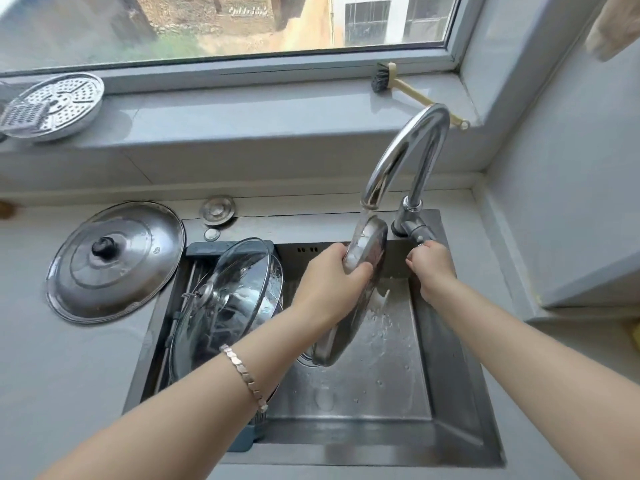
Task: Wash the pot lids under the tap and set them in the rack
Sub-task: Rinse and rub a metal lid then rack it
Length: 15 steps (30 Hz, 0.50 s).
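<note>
At frame centre my left hand (337, 271) grips a steel lid (360, 271) edge-up under the running tap (398, 161), above the sink (381, 393); my right hand (431, 265) closes on the tap lever (417, 232).

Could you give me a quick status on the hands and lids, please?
Left hand grips steel lid under running tap. Right hand on tap handle. Glass lid racked. Nothing blocking.

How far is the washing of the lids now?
Done, it seems: a glass lid leans in the rack in the sink. In hand: the left hand holds a steel lid under the running tap; the right hand is at the tap handle. Left: the big lid on the counter.
</note>
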Each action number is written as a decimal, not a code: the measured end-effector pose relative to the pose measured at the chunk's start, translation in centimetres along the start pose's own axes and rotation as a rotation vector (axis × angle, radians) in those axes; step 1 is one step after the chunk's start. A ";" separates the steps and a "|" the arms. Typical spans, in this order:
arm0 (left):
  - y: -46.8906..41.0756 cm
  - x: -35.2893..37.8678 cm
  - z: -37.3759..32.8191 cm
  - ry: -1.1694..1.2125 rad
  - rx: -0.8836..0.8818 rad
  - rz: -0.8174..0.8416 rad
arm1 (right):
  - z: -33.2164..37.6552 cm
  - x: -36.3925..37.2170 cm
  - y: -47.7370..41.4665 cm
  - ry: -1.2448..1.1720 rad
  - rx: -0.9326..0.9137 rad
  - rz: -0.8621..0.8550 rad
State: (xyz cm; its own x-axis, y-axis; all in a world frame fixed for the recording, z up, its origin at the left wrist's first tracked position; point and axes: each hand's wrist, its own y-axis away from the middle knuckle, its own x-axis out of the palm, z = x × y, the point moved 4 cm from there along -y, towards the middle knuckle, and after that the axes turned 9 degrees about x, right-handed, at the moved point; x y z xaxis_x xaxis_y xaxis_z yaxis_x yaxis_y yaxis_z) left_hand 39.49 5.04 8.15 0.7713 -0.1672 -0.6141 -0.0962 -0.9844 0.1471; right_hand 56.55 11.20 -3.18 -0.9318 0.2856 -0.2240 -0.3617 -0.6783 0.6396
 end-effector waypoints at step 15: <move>3.5 -2.8 3.1 0.383 -0.154 -0.098 | -3.6 2.1 11.4 0.482 -0.116 0.558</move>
State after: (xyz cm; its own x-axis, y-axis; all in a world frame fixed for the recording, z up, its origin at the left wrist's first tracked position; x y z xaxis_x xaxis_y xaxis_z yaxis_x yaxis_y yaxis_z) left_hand 35.08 1.94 7.99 0.9531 -0.0125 -0.3024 0.0618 -0.9700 0.2349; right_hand 50.35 1.58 1.01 -0.8783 -0.4327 -0.2034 0.1929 -0.7099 0.6773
